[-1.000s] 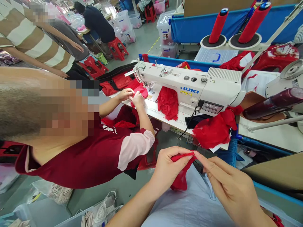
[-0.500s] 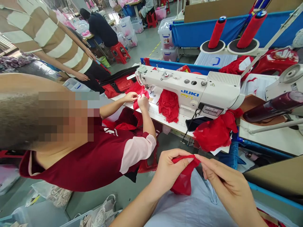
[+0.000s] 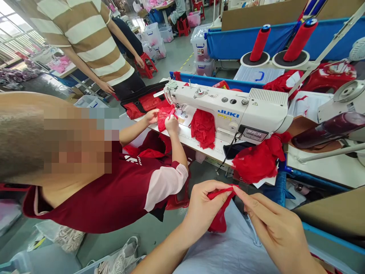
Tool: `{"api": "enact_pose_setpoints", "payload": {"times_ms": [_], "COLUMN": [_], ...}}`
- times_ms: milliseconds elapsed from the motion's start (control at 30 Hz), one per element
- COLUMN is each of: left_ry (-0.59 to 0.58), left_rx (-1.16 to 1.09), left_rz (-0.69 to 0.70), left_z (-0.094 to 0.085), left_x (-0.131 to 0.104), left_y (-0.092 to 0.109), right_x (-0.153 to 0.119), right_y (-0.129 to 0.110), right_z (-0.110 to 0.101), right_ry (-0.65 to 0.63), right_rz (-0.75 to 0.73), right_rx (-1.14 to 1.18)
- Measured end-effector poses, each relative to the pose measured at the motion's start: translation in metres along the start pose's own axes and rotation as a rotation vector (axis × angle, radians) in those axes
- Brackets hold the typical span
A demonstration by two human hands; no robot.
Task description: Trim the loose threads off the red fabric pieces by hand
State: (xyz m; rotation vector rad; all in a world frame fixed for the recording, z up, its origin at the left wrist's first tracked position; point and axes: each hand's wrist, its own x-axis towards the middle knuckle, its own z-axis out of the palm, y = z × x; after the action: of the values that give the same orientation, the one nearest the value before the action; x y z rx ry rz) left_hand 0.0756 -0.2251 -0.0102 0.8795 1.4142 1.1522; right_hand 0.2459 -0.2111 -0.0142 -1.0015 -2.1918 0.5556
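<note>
Co-worker in brown-and-white striped shirt (image 3: pixel 94 42) stands farther right, nearer the white-topped sewing table (image 3: pixel 186 131), than in the earlier frame. Left hand (image 3: pixel 207 205): thumb and fingers clamped on thin red cloth (image 3: pixel 219 220), which hangs above the wearer's lap. Right hand (image 3: pixel 273 220): index fingertip touching cloth's upper end; cannot tell whether thumb grips. Seated co-worker in maroon jersey (image 3: pixel 99 198) handles red fabric (image 3: pixel 164 118) at table's left end. Crumpled red heap (image 3: pixel 258 161): table's near right corner. Behind: white metal sewing machine (image 3: pixel 213 97).
</note>
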Motion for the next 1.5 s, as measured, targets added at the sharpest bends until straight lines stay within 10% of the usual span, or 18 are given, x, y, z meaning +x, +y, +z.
{"api": "enact_pose_setpoints", "payload": {"times_ms": [333, 733, 1100, 1500], "left_ry": [-0.002, -0.093, -0.054, -0.014], "left_rx": [-0.035, -0.201, -0.205, -0.087], "left_rz": [-0.002, -0.182, -0.186, -0.068], "left_z": [0.001, -0.003, -0.002, 0.001], "left_x": [-0.001, 0.001, 0.002, 0.000], "left_y": [0.001, -0.006, -0.009, -0.003], "right_x": [0.006, 0.003, 0.007, 0.013], "right_y": [-0.002, -0.003, 0.002, -0.004], "right_z": [0.003, 0.020, 0.007, 0.005], "right_ry": [0.049, 0.079, 0.022, 0.060], "right_rz": [0.100, 0.789, 0.190, 0.171], "right_rx": [0.267, 0.960, 0.386, 0.328]}}
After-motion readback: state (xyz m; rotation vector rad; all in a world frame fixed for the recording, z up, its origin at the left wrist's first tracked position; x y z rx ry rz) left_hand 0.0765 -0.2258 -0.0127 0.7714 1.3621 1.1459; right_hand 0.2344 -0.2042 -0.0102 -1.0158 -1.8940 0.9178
